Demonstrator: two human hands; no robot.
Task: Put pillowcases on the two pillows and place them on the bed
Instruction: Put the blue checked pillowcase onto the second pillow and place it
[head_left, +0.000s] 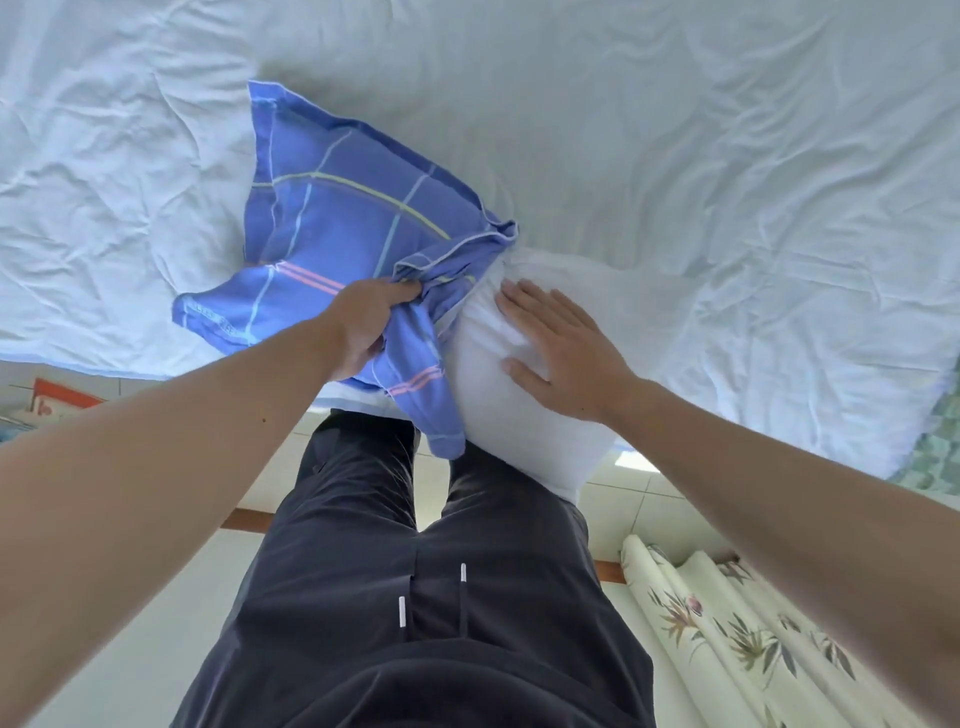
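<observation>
A blue checked pillowcase (337, 218) lies on the bed's near edge, with one end of a white pillow (524, 415) inside its mouth. The rest of the pillow sticks out toward me, over the edge of the bed. My left hand (363, 327) is shut on the bunched hem of the pillowcase at its opening. My right hand (561, 348) lies flat with fingers spread on top of the bare pillow, pressing it. No second pillow is in view.
The bed (675, 130) carries a wrinkled white sheet across the whole upper view. My dark trousers (415, 597) stand against its edge on a pale tiled floor (130, 649). A floral curtain (727, 639) hangs at lower right, and a red-and-white item (62, 402) lies at far left.
</observation>
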